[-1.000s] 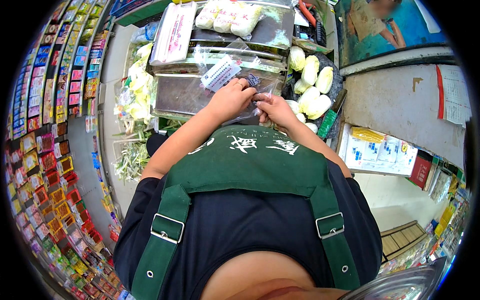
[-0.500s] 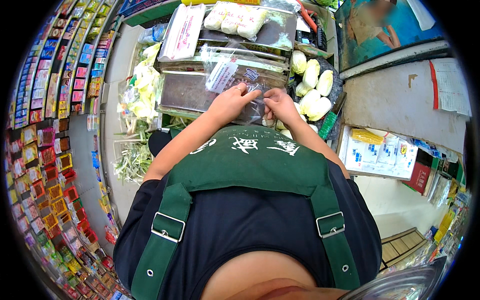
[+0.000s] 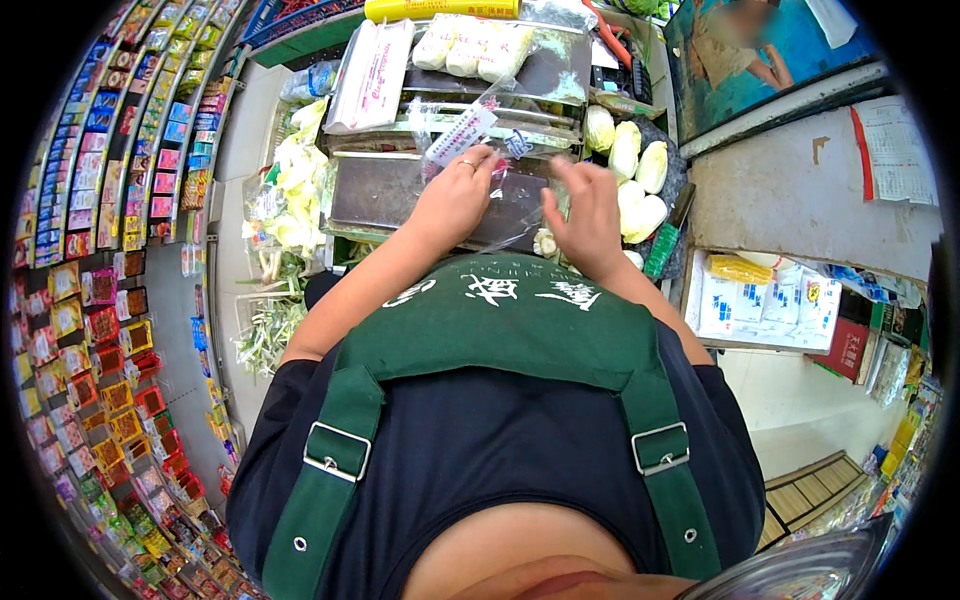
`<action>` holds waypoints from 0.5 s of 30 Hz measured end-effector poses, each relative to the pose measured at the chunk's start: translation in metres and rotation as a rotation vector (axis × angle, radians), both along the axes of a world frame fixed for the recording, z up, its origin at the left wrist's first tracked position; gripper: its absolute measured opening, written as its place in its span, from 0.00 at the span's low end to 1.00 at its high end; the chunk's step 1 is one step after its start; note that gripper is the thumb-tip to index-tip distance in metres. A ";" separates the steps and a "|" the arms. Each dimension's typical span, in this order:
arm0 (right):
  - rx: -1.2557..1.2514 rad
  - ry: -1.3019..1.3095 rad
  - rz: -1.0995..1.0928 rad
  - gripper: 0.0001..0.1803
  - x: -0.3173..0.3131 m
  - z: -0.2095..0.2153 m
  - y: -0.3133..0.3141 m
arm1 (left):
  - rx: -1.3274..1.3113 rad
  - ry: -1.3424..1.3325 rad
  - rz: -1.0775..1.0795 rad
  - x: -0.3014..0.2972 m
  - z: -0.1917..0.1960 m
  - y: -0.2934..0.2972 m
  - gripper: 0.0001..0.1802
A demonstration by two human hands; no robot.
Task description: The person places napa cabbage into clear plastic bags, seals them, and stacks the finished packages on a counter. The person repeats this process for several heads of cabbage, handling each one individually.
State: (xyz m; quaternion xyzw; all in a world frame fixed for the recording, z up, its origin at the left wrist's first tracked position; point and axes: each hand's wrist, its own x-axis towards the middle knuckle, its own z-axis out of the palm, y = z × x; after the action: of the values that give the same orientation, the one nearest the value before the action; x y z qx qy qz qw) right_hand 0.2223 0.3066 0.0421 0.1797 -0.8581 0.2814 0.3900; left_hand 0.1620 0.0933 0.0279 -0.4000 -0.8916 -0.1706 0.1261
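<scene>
Over the dark worktop (image 3: pixel 372 195): printed clear plastic bag (image 3: pixel 517 146), pinched by left hand (image 3: pixel 452 202).
Right hand (image 3: pixel 590 218): fingers parted, near napa cabbages (image 3: pixel 652 168).

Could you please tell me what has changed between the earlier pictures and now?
The right hand has moved rightward, away from the left hand, and seems to have let go of the clear plastic bag, though blur makes that uncertain. The left hand still pinches the bag. The cabbages and wrapped white pack stayed where they were.
</scene>
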 end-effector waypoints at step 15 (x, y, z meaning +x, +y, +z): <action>0.585 -0.593 0.349 0.09 -0.051 0.007 -0.018 | -0.001 -0.271 -0.061 0.013 0.073 0.026 0.29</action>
State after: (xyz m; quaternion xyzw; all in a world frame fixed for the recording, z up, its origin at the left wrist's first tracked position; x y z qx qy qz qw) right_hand 0.1709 0.2886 0.0490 0.3362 -0.9330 0.1281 0.0069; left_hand 0.1753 0.1197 0.1004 -0.4004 -0.8880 -0.2262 -0.0009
